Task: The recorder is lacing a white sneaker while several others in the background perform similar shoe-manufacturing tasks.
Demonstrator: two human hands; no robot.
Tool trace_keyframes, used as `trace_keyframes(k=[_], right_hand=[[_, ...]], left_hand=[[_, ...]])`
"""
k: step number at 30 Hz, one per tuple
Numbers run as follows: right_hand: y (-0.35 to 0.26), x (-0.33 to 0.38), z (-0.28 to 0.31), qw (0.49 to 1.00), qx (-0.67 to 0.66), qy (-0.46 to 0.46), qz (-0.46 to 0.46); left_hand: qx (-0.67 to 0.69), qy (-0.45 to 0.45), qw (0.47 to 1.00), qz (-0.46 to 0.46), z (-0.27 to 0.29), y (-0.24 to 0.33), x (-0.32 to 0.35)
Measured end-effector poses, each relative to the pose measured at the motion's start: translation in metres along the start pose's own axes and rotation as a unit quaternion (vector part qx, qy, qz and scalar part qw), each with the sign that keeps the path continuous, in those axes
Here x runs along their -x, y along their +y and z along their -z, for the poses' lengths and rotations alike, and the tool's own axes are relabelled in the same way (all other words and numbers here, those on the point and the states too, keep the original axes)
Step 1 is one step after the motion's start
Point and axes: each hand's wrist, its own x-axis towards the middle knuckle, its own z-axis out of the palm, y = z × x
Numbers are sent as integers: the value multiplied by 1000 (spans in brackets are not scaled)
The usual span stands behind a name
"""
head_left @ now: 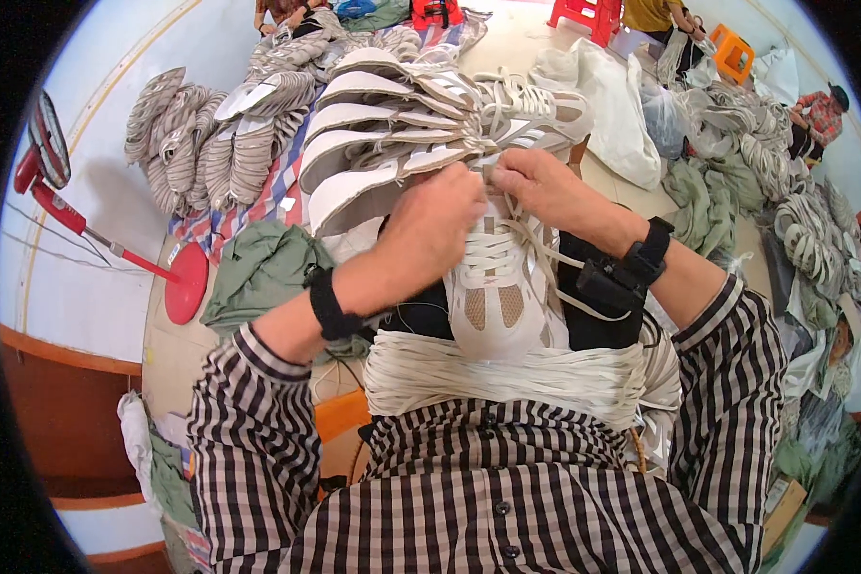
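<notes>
A white shoe upper [483,320] with beige mesh at its toe lies across my lap, toe toward me. White lace crosses its lower eyelets. My left hand [442,215] is closed at the upper's far end, its fingertips hiding what they pinch. Beside it, my right hand [548,194] pinches a cream shoelace [548,251], whose loose length trails down past my right wrist. Just beyond my hands, several shoe uppers [378,143] are stacked in a fan, and a laced one [536,110] sits at their right. A thick bundle of white laces [497,373] rests against my waist.
At the left stands a red fan [187,282], near a green cloth [268,273] and bundled uppers [187,143]. A white sack [612,120] lies ahead at the right. More piles of uppers [751,129] line the right side. Other people sit at the far side, near stools.
</notes>
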Motion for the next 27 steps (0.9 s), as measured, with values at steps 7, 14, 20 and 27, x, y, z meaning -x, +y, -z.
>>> trace_keyframes(k=[7,14,20,27], right_hand=[[-65,11,-22,968,155,25,195],[-213,-9,-95,864,-32,-85,496],[-185,-18,-52,894,-93,-87,430],[-54,46,11,994,63,-36,78]], left_hand=[[158,-171,912,-337,-32,124,63],[310,-72,790,-524,-58,178,74],[349,-252,788,-439,10,195,57],[250,305,774,-496,49,216,39]])
